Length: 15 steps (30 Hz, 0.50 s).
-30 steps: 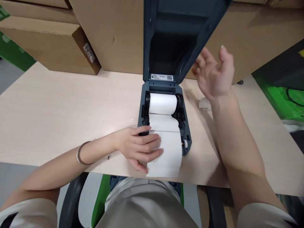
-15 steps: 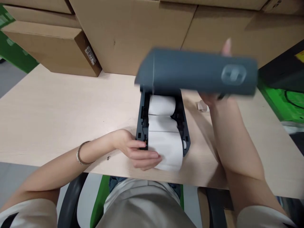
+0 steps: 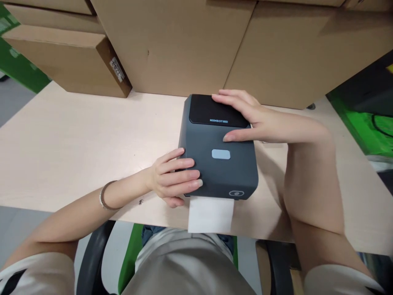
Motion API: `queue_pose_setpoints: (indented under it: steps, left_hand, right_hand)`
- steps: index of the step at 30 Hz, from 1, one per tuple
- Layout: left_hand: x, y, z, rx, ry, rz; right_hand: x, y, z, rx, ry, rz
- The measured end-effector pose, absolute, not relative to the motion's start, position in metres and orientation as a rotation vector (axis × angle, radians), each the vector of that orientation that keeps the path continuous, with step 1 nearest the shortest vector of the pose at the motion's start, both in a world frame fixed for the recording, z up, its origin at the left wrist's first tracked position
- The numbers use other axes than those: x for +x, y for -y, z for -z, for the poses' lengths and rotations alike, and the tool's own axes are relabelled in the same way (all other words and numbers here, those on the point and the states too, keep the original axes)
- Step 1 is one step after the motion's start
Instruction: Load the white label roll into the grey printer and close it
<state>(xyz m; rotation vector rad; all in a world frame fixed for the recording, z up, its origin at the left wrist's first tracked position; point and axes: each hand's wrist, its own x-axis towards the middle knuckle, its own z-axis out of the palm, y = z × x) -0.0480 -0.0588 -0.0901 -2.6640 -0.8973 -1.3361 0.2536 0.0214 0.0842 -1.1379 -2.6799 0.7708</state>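
Observation:
A dark grey-blue label printer (image 3: 202,141) with a black top panel and a light blue button stands on the table, its lid down. White label paper (image 3: 210,215) comes out of its front and hangs past the table edge. My left hand (image 3: 175,174) lies on the printer's left front side, fingers a little apart on the lid and thumb low near the front corner. Across the top right of the lid rests my right hand (image 3: 244,114), its fingers on the black panel and its thumb apart, on the grey part. The inside of the printer is hidden.
Behind the printer, large cardboard boxes (image 3: 184,49) line the back of the wooden table (image 3: 76,151). A flat carton (image 3: 58,61) with a label stands at the back left. Green material and a black cable lie at the far right.
The raised lid has come down over the paper roll. My right hand has moved from the lid's edge to its top; my left hand has gone from the paper to the printer's side.

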Motion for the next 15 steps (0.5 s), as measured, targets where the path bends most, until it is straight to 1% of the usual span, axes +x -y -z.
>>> queue_pose_setpoints:
  steps: [4,8,15]
  left_hand:
    - [-0.027,0.067,0.048,-2.312,0.317,1.421]
    - [-0.017,0.073,0.030,-2.289,0.238,1.495]
    - [-0.023,0.071,0.036,-2.372,0.200,1.521]
  right_hand:
    - [0.253,-0.013,-0.086,-1.128,2.737,-0.737]
    - [0.254,-0.010,-0.084,-1.123,2.765,-0.700]
    - [0.261,-0.009,-0.076,-1.089,2.741,-0.578]
